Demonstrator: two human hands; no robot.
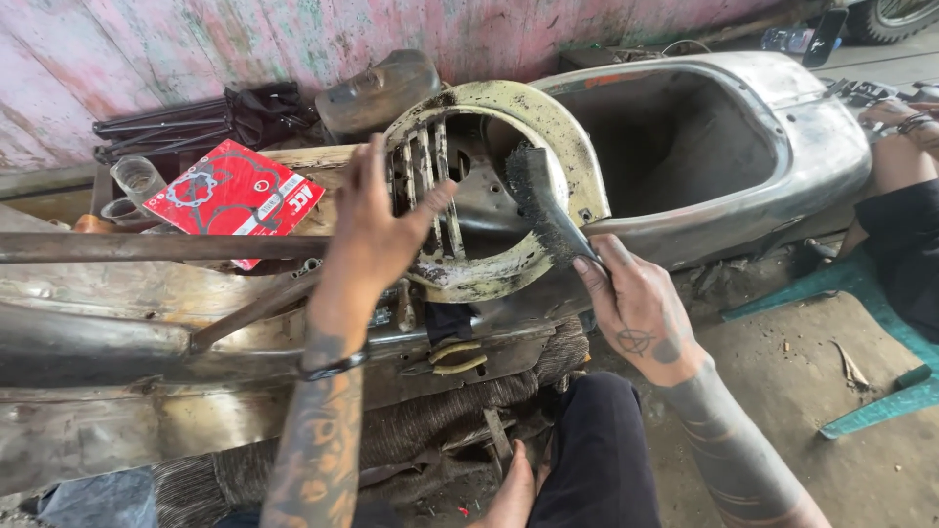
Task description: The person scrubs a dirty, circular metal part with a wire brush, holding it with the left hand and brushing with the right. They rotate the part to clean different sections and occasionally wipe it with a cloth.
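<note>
My left hand point(377, 220) grips the left side of a dirty cream metal side cover point(548, 122) with vent slats, holding it tilted up. The fingers lie across the slats. My right hand point(631, 298) is closed on the handle of a black wire brush point(538, 196), whose bristles rest against the inside of the cover's ring. The cover sits over a bare metal scooter body point(812, 147) lying on its side.
A red flat gasket packet point(235, 191) lies at the left by some jars point(137, 176). A rusty bar point(147, 246) crosses in front. Pliers with yellow handles point(455, 357) lie below the cover. Another person's arm point(905, 117) is at the right edge.
</note>
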